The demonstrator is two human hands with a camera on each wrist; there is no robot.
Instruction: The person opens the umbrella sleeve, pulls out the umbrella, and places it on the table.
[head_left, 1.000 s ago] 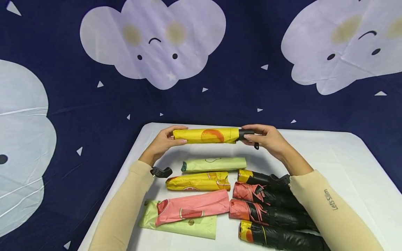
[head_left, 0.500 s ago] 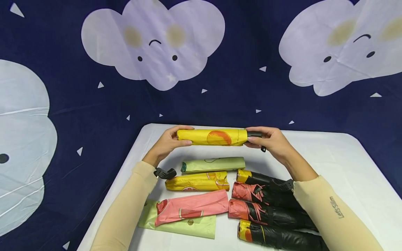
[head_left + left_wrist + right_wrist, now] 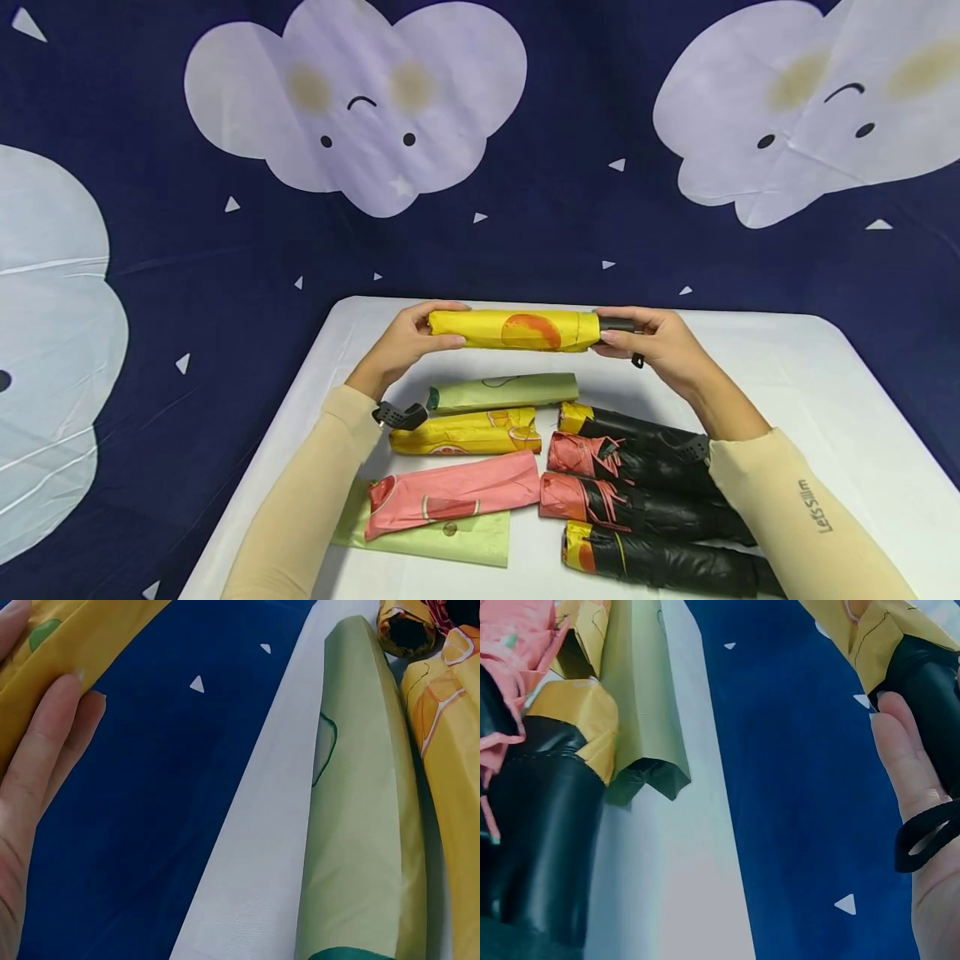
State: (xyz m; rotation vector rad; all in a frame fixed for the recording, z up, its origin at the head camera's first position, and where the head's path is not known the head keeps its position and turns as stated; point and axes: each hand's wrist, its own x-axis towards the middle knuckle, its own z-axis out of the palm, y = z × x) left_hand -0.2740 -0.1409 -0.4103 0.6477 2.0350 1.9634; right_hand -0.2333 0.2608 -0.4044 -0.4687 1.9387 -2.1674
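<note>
Held level above the far part of the table is a folded umbrella in a yellow sleeve point(image 3: 517, 330) with an orange fruit print. My left hand point(image 3: 397, 346) grips the sleeve's left end, thumb below and fingers above. At the other end, my right hand point(image 3: 663, 346) holds the black handle point(image 3: 617, 325), from which a black wrist strap point(image 3: 930, 834) hangs. The left wrist view shows fingers point(image 3: 46, 742) against the yellow cloth. A pale green sleeve point(image 3: 502, 392) lies on the table just below the umbrella, and a yellow citrus-print sleeve point(image 3: 465, 432) beside it.
A pink watermelon-print sleeve point(image 3: 457, 493) lies over a flat pale green one point(image 3: 450, 546) nearer the front. Several black umbrellas with pink or yellow ends point(image 3: 667, 508) lie side by side at right, partly under my right forearm. A dark blue cloud-print cloth point(image 3: 570, 242) hangs behind the white table point(image 3: 817, 400).
Both hands and the umbrella have shifted a little to the right, the grip kept at both ends. The things on the table stay where they were; the view itself has turned slightly.
</note>
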